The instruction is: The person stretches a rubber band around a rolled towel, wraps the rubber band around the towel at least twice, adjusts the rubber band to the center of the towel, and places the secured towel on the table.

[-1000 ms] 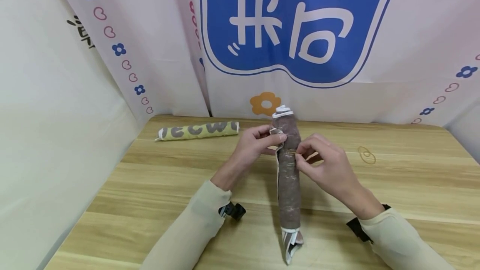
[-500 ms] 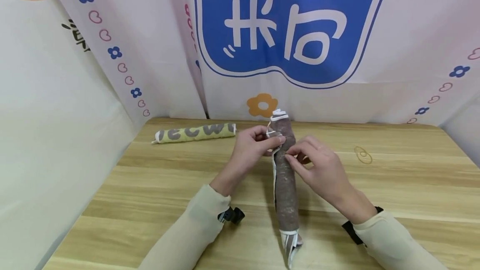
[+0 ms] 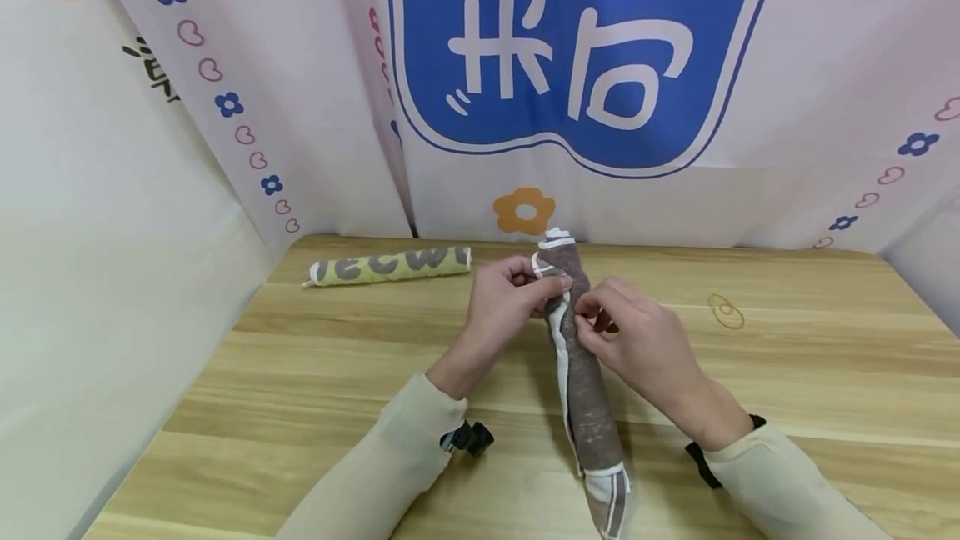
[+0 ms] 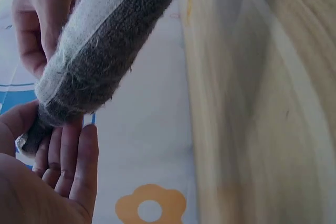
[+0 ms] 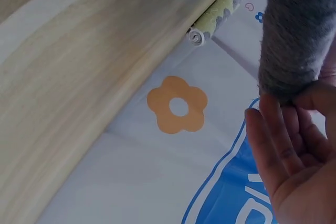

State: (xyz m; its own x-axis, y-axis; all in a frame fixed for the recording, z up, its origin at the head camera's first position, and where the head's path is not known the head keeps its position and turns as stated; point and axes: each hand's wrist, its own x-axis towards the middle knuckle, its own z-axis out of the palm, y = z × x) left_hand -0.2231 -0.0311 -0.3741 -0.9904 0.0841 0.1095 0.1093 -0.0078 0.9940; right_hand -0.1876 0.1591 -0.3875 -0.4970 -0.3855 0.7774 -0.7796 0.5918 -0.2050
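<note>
A rolled brown-grey towel [image 3: 592,390] with white edging is held up between both hands, its lower end slanting toward the front right. My left hand [image 3: 506,298] grips its upper part from the left, thumb across the front. Close below, my right hand [image 3: 637,340] pinches the roll's right side with thumb and index finger. In the left wrist view the towel [image 4: 105,51] narrows sharply at the fingers. The right wrist view has thumb and fingers of the right hand [image 5: 294,161] around its narrow part. Whether a band lies under the fingertips is hidden.
A second rolled towel, yellow-green with grey letters [image 3: 390,266], lies at the table's back left. A thin yellowish rubber band [image 3: 726,312] rests on the wooden table [image 3: 300,407] to the right. A printed cloth backdrop [image 3: 450,190] stands behind the table's back edge.
The towel's lower end has swung right, and its white edge shows more along the left side. A yellowish band seen around its middle a second ago is no longer visible. Both hands keep hold.
</note>
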